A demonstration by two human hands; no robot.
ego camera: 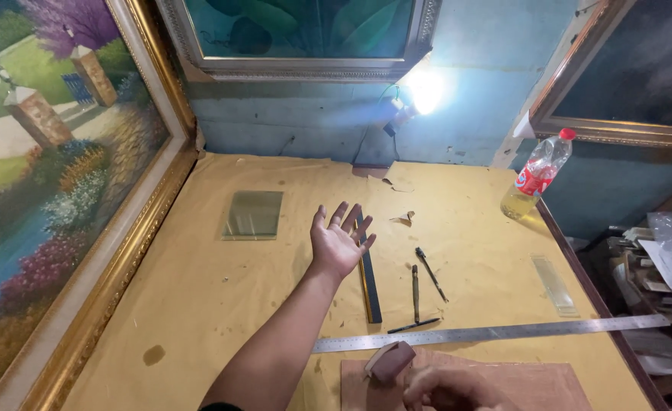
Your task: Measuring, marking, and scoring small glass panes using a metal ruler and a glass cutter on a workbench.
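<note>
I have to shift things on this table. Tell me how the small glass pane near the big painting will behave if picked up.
The glass pane lies flat on the yellow table covering, so its edges will probably be hard to get under. It looks thin and stiff, likely brittle and sharp-edged. Its smooth surface may be slippery.

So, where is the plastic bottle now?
The plastic bottle stands at the table's far right edge, beside the gold-framed picture leaning on the wall, well beyond the metal ruler.

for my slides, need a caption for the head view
Left hand open, palm up, over a dark frame strip; right hand by a steel ruler.
</note>
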